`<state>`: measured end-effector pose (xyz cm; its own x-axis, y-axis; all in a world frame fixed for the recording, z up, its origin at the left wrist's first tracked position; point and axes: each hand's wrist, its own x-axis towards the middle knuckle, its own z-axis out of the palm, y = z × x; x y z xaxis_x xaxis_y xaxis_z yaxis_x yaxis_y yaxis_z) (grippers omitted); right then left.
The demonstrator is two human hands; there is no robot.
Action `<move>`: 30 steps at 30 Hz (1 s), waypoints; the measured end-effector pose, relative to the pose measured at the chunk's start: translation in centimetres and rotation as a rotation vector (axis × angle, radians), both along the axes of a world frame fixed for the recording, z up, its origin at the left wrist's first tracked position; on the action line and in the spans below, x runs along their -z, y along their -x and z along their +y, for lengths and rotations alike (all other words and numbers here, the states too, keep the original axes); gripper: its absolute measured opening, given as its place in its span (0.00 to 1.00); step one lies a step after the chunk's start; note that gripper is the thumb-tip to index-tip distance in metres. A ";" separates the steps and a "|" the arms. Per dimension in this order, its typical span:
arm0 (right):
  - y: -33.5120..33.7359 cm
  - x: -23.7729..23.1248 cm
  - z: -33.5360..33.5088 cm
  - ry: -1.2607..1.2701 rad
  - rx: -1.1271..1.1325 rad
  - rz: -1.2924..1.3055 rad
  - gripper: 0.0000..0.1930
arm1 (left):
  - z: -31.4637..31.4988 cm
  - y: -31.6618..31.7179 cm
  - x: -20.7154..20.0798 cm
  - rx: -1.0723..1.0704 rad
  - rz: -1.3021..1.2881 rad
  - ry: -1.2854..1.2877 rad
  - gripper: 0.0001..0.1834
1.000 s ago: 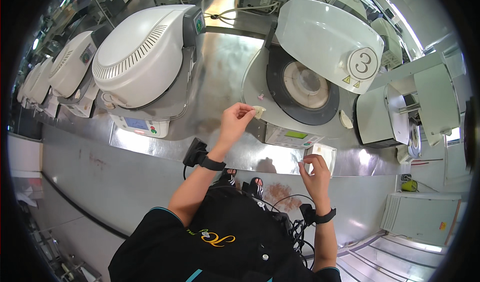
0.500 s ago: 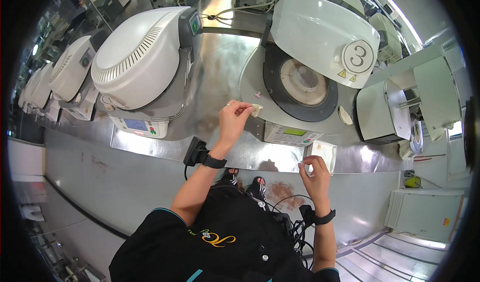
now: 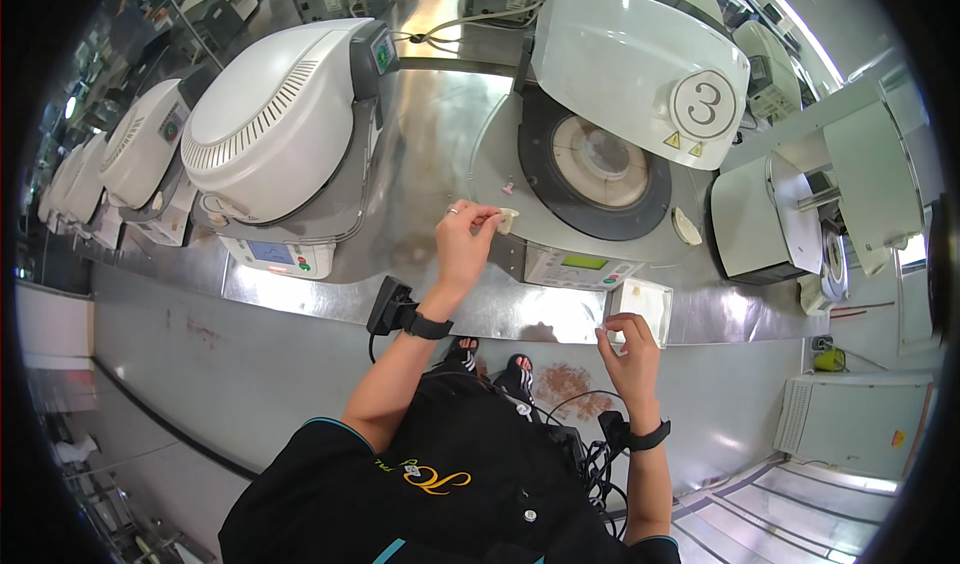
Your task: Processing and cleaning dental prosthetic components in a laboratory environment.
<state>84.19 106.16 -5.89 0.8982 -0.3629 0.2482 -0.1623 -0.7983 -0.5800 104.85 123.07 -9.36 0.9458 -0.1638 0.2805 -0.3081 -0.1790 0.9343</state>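
My left hand (image 3: 465, 251) is pinched at the near left edge of an open dental furnace (image 3: 500, 149). Between its fingertips is a small cream piece (image 3: 509, 222) that looks like part of a dental model, at the furnace's grey shelf. A tiny pink piece (image 3: 507, 188) stands on that shelf just beyond. Over a shallow clear-walled tray (image 3: 648, 297), my right hand (image 3: 632, 352) is closed thumb to fingers; a whitish speck shows at the tips, too small to name. Another cream curved piece (image 3: 687, 227) lies on the shelf's right side.
The furnace's white lid (image 3: 640, 69) is raised over its round firing platform (image 3: 600, 164). A second, closed furnace (image 3: 275, 124) stands to the left, with more beyond it. At right is a grey machine (image 3: 765, 219). The metal bench's front edge (image 3: 440, 314) runs below my hands.
The bench and furnaces have shifted very slightly left in the picture. Both hands keep nearly the same places and the same pinched grips.
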 end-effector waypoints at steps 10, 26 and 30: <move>0.1 -0.3 -0.4 0.011 0.007 -0.033 0.07 | -0.1 0.8 -0.3 0.030 -0.273 -0.238 0.12; -1.4 -6.0 -1.9 -0.138 -0.058 -0.199 0.06 | -1.7 1.9 -2.4 0.087 -0.108 -0.140 0.23; -2.9 -10.5 -1.8 -0.691 -0.188 -0.248 0.05 | -0.9 4.6 -9.8 0.717 0.461 0.375 0.23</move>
